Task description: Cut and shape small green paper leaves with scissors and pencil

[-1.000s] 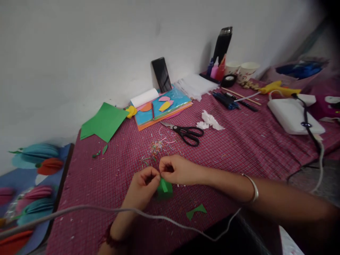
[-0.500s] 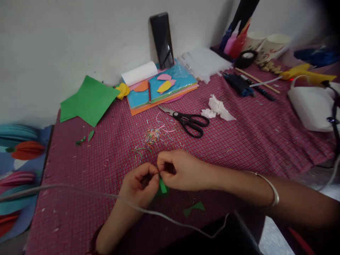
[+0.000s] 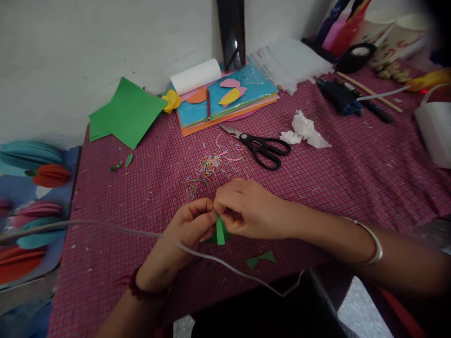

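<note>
My left hand [image 3: 190, 226] and my right hand [image 3: 248, 209] meet over the near middle of the red checked tablecloth [image 3: 338, 183]. Together they pinch a small folded piece of green paper [image 3: 220, 232], which hangs down between the fingertips; most of it is hidden by the fingers. A green paper scrap [image 3: 261, 258] lies just in front of my right hand. Black scissors [image 3: 262, 147] lie beyond the hands, next to a heap of thin coloured paper shreds [image 3: 210, 164].
Green paper sheets [image 3: 123, 114] lie at the back left. A stack of coloured sheets [image 3: 227, 98], a white roll [image 3: 196, 76] and a dark phone [image 3: 232, 33] stand at the wall. Crumpled tissue [image 3: 306, 131], pens [image 3: 340, 96], tape [image 3: 359, 55] and cups [image 3: 398, 33] are at right. A grey cable [image 3: 105, 228] crosses near my left wrist.
The view has tilted down and nearer to the table. My hands stay together on the green paper, whose narrow folded strip now shows below the fingers.
</note>
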The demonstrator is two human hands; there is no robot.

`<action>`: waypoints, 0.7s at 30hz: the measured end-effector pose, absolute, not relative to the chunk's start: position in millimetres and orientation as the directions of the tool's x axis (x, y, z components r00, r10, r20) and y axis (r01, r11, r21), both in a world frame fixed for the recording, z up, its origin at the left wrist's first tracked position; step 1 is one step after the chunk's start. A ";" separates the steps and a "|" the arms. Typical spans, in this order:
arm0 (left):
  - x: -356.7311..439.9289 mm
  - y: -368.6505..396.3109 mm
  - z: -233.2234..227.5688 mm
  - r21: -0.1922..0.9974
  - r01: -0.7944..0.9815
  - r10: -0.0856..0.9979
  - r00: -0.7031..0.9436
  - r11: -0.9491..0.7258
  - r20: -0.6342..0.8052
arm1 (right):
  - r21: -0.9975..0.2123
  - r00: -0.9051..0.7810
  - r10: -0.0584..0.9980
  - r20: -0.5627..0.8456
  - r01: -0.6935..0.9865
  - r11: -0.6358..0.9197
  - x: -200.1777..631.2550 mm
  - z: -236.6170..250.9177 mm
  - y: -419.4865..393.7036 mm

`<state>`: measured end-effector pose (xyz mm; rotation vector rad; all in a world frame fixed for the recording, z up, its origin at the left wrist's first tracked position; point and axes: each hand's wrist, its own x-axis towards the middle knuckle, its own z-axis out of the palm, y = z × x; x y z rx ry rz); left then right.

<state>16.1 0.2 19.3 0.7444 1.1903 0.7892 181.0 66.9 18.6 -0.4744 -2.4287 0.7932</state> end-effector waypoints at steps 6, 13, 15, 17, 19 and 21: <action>16.8 1.5 23.1 0.757 -0.299 0.814 0.216 0.581 -0.540 | -0.364 -0.787 0.348 0.510 0.168 0.916 181.0 15.5 66.1; 15.2 2.7 16.8 0.759 -0.294 0.813 0.211 0.582 -0.542 | -0.322 -0.842 0.253 0.476 0.100 0.941 185.2 21.1 67.4; 12.8 3.7 18.3 0.829 -0.215 0.855 0.179 0.517 -0.487 | -0.482 -0.821 0.353 0.449 0.111 0.869 185.7 22.8 68.6; 10.2 4.4 22.2 0.916 -0.054 0.911 0.139 0.398 -0.388 | -0.667 -0.790 0.480 0.382 0.124 0.734 185.7 23.3 70.5; 8.3 4.6 27.0 0.955 0.161 0.956 0.120 0.249 -0.269 | -0.790 -0.786 0.542 0.299 0.115 0.602 185.3 22.2 72.9; 8.0 4.6 31.1 0.928 0.356 0.977 0.134 0.107 -0.165 | -0.837 -0.807 0.527 0.267 0.077 0.542 184.9 19.7 75.5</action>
